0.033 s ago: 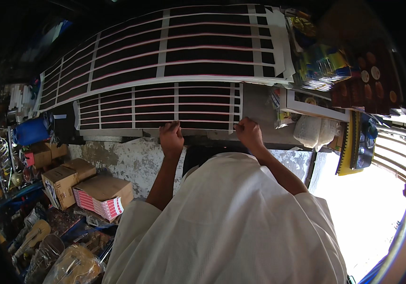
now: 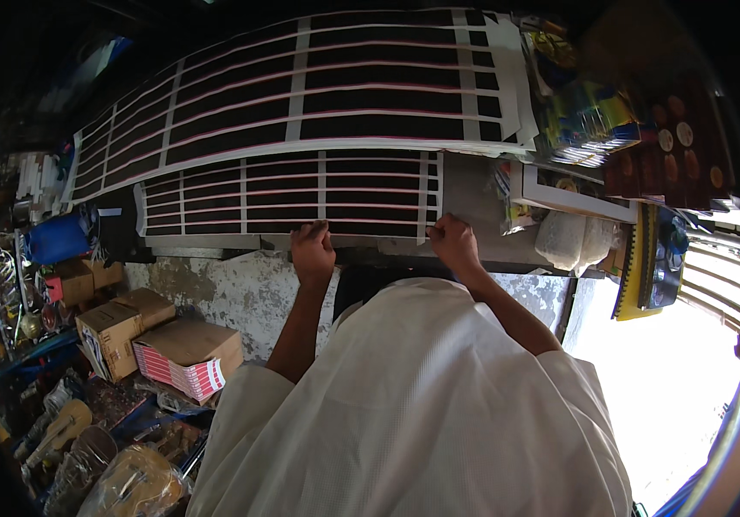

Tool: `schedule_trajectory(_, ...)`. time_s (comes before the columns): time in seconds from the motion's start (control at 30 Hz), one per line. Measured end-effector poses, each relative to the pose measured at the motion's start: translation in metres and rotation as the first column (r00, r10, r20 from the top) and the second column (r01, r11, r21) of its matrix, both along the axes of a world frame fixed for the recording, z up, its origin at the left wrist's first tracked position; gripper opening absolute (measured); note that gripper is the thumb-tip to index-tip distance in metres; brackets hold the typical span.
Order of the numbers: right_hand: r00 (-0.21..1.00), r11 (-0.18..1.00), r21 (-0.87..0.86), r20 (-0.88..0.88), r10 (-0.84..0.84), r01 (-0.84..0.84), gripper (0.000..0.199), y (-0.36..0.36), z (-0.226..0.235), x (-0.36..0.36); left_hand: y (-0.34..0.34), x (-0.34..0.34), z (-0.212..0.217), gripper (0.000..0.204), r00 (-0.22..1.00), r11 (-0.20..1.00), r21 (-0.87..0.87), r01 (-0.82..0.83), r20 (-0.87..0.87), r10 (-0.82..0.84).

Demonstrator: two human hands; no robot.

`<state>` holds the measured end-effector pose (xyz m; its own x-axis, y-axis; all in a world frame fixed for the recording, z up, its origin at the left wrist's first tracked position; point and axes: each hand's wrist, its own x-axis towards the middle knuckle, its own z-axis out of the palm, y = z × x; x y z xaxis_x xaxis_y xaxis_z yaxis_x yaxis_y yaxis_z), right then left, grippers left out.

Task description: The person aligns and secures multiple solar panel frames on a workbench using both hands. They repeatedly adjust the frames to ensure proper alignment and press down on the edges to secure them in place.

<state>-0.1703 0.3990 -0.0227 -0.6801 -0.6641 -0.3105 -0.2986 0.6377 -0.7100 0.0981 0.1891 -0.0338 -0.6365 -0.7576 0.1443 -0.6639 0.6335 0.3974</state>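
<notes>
A small sheet (image 2: 292,194) of black strips set in a white grid lies on the counter in front of me. Beyond it lies a larger sheet (image 2: 318,86) of the same kind, curving away to the left. My left hand (image 2: 311,250) is curled over the near edge of the small sheet, about at its middle. My right hand (image 2: 454,243) is closed like a fist on the sheet's near right corner. My white-sleeved arms and white garment fill the lower middle of the view.
The counter's rough grey front (image 2: 232,293) drops below the sheets. Cardboard boxes (image 2: 111,332) and a red-and-white box (image 2: 189,358) sit at lower left, with a blue container (image 2: 58,237) above them. Colourful packets (image 2: 590,112), a white bag (image 2: 572,237) and spiral notebooks (image 2: 646,258) crowd the right.
</notes>
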Motion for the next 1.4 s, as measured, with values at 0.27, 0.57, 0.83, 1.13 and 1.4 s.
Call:
schedule_trajectory(0.27, 0.999, 0.999, 0.033, -0.028, -0.014, 0.015, 0.017, -0.012, -0.007, -0.006, -0.006, -0.005, -0.003, 0.026, 1.000, 1.000, -0.016, 0.003, -0.004, -0.003)
schedule_trajectory(0.57, 0.997, 0.994, 0.104, -0.076, -0.017, 0.025, 0.016, -0.017, -0.010, -0.007, -0.007, -0.004, -0.005, 0.028, 0.999, 1.000, 0.001, -0.010, 0.035, 0.010)
schedule_trajectory(0.83, 0.999, 0.994, 0.108, -0.044, 0.000, 0.004, 0.017, -0.015, -0.004, -0.009, -0.008, -0.003, -0.003, 0.029, 0.998, 1.000, 0.005, -0.005, 0.057, 0.004)
schedule_trajectory(1.13, 0.996, 0.991, 0.123, -0.063, 0.068, -0.060, 0.021, -0.012, 0.014, -0.004, 0.000, -0.008, 0.006, 0.029, 1.000, 1.000, -0.028, -0.006, -0.012, 0.005)
schedule_trajectory(1.4, 0.963, 0.974, -0.019, -0.154, 0.222, -0.228, 0.025, 0.004, 0.014, -0.004, 0.006, -0.010, 0.010, 0.032, 0.998, 0.999, -0.043, -0.022, -0.065, 0.019)
